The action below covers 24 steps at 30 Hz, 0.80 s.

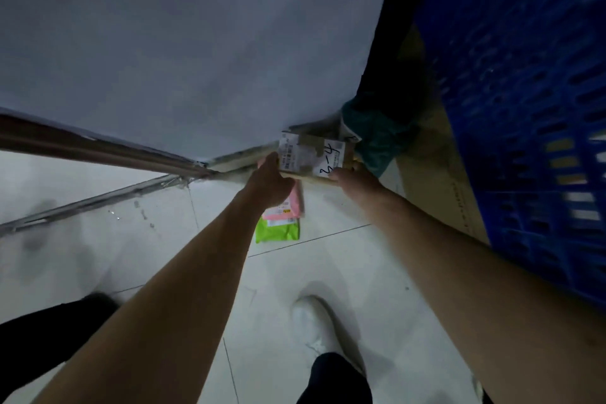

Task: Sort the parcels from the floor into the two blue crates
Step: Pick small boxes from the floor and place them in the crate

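Both your hands hold one cardboard parcel (314, 154) above the floor (131, 256) near the wall corner. Your left hand (270, 182) grips its left edge and your right hand (352, 179) grips its right. Below it, a pink parcel (296, 203) overlaps a green parcel (278, 229) on the tiles. A blue crate (524, 108) stands at your right.

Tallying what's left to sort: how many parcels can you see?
4: a cardboard box held by left hand and right hand; a pink mailer and a green mailer on the floor beneath; a teal bag beside the box. More may be hidden.
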{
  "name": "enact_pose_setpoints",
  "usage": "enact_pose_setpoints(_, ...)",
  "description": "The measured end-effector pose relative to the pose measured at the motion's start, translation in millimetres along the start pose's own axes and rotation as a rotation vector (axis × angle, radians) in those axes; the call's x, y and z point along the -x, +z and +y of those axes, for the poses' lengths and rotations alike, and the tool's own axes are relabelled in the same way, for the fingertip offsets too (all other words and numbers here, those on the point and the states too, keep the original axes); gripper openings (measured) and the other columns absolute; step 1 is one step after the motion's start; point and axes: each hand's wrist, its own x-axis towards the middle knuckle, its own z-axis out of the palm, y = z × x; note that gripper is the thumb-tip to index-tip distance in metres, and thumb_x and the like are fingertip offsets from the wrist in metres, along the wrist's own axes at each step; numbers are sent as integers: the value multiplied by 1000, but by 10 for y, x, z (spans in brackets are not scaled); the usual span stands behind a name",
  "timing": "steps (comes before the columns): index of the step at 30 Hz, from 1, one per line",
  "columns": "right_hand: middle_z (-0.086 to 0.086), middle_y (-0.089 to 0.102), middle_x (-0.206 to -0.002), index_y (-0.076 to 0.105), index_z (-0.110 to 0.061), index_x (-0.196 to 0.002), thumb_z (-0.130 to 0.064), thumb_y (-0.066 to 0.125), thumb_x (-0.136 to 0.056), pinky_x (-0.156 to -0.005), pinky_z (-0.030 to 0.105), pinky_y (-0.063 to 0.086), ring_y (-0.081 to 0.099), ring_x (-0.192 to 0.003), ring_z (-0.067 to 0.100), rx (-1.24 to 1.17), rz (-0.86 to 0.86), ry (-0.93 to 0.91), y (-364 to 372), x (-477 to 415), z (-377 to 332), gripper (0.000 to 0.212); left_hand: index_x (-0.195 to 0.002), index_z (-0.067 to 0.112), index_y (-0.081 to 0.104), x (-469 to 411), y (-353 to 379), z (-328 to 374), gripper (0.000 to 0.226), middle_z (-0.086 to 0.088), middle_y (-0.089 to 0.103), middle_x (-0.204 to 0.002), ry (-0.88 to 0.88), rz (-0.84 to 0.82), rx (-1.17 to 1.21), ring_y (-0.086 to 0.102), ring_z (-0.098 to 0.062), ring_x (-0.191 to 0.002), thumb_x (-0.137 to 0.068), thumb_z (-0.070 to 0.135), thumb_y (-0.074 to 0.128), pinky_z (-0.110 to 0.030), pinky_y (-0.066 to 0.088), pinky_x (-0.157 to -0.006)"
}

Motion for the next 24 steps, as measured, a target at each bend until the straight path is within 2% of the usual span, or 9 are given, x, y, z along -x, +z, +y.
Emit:
enact_pose_setpoints(3, 7, 54, -127, 51, -17, -137, -39, 56, -94, -98, 36, 46, 52, -106, 22, -104, -26, 47, -1, -72, 17, 49, -115, 20, 63, -38, 10, -34, 36, -6, 71, -105, 8, 11, 87, 67, -23, -87, -81, 13, 54, -29, 52, -67)
enact_pose_setpoints(4, 6, 55, -128, 52, -18, -136, -39, 56, -93, -102, 40, 45, 52, -107, 22, -116, -28, 51, -8, -51, 11, 48, -113, 18, 64, 4, -19, -14, 33, -6, 71, -101, 11, 15, 93, 66, -22, -81, -83, 10, 54, -28, 50, -62)
enact_pose_setpoints(5, 6, 56, -125, 53, -18, -134, -38, 56, -93, -102, 39, 45, 51, -106, 21, -127, -28, 52, -26, 9, -5, 46, -113, 18, 65, 43, -39, -1, 32, -6, 71, -101, 13, 15, 107, 65, -22, -80, -85, 8, 55, -30, 50, -62)
enact_pose_setpoints(10, 3, 54, -111, 55, -14, -131, -31, 55, -97, -90, 32, 43, 50, -99, 19, -160, -47, 43, -197, 484, -112, 38, -114, 19, 65, 456, -235, 165, 34, -3, 71, -110, -15, 6, 165, 66, -22, -98, -85, 4, 59, -40, 55, -89)
enact_pose_setpoints(13, 0, 55, -100, 56, -15, -124, -30, 55, -96, -75, 27, 42, 50, -84, 14, -173, -39, 39, -317, 866, -210, 32, -103, 20, 65, 837, -360, 389, 24, -4, 70, -105, -15, -2, 208, 64, -24, -96, -86, 5, 60, -37, 53, -87)
enact_pose_setpoints(15, 1, 55, -100, 58, -13, -122, -31, 57, -95, -65, 26, 39, 51, -81, 15, -145, -21, 34, -392, 1173, -272, 33, -102, 23, 63, 1136, -463, 515, 24, -6, 71, -105, -41, 27, 244, 66, -28, -97, -78, 19, 63, -40, 54, -90)
enact_pose_setpoints(18, 7, 58, -111, 59, -6, -127, -32, 58, -94, -81, 28, 44, 56, -100, 23, -101, -57, 38, -554, 1678, -300, 43, -110, 27, 63, 1592, -558, 665, 50, -6, 71, -111, -65, 36, 284, 66, -30, -104, -61, 36, 57, -44, 52, -95)
enact_pose_setpoints(21, 8, 61, -121, 54, -11, -128, -37, 59, -90, -88, 33, 46, 58, -111, 29, -24, -59, 15, -745, 2297, -350, 46, -119, 21, 63, 2145, -652, 906, 46, -8, 70, -114, -113, 85, 284, 64, -32, -106, -74, 32, 62, -39, 51, -93)
enact_pose_setpoints(24, 6, 60, -130, 48, -16, -136, -35, 60, -90, -90, 32, 44, 57, -118, 29, 48, -86, -62, -948, 3010, -385, 52, -126, 15, 61, 2730, -732, 1150, 39, -12, 67, -122, -163, 165, 246, 60, -35, -111, -91, 29, 66, -37, 46, -90)
